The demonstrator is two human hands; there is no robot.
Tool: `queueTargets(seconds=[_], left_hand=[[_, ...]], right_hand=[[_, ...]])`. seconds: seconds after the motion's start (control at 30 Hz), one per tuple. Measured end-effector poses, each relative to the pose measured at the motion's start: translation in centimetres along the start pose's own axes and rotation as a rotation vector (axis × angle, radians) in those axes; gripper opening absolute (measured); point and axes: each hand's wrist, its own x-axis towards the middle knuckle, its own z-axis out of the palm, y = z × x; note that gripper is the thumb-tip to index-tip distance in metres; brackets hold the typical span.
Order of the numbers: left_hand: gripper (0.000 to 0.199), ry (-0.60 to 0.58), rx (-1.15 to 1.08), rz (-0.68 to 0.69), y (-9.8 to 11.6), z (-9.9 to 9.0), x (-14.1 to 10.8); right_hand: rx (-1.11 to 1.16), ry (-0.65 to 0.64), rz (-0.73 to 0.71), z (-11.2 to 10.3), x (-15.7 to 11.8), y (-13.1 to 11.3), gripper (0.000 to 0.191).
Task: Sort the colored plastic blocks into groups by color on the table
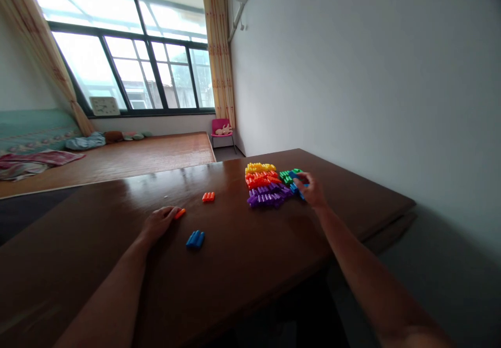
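Note:
On the brown table, my left hand (158, 223) is closed on an orange piece (180, 213) at its fingertips. My right hand (311, 189) pinches a blue piece (293, 175) above the blue pieces (297, 190) and beside the green pieces (287, 176). Left of that hand lie rows of purple pieces (268, 196), orange-red pieces (260, 179) and yellow pieces (260, 167). A small orange group (209, 196) and a small blue group (195, 239) sit apart, to the right of my left hand.
The brown table (242, 254) has its right corner near the grey wall (352, 76). Behind it are a wooden platform (156, 152) with cloths, a pink chair (222, 129) with a doll, and a window with a clock (104, 106) on its sill.

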Motion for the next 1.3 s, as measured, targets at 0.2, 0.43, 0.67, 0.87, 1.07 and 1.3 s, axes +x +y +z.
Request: queueTargets(seconds=[0.2,0.43,0.67,0.87,1.07,1.3], left_hand=[[0.051,0.011,0.050,-0.043,-0.2,0.2,0.3],[0.049,0.013,0.062,0.038,-0.6,0.4,0.2],[0.043,0.045,0.077,0.036,0.6,0.5,-0.7],[0.038,0.063,0.048,0.049,0.9,0.7,-1.2],[0.040,0.044,0.012,0.056,0.4,0.8,-1.0],[0.044,0.044,0.010,0.066,-0.5,1.2,0.1]], right_hand=[[-0.406,0.020,0.356,-7.1,1.0,11.7,0.026],[-0.584,-0.095,0.306,-6.0,0.6,11.1,0.042],[-0.361,0.181,-0.203,-2.7,-0.7,5.0,0.039],[0.030,-0.659,-0.645,9.2,-7.1,-10.1,0.033],[-0.097,-1.001,-0.648,16.7,-12.0,-18.7,0.054],[0.133,-0.990,-0.467,15.3,-9.8,-16.0,0.045]])
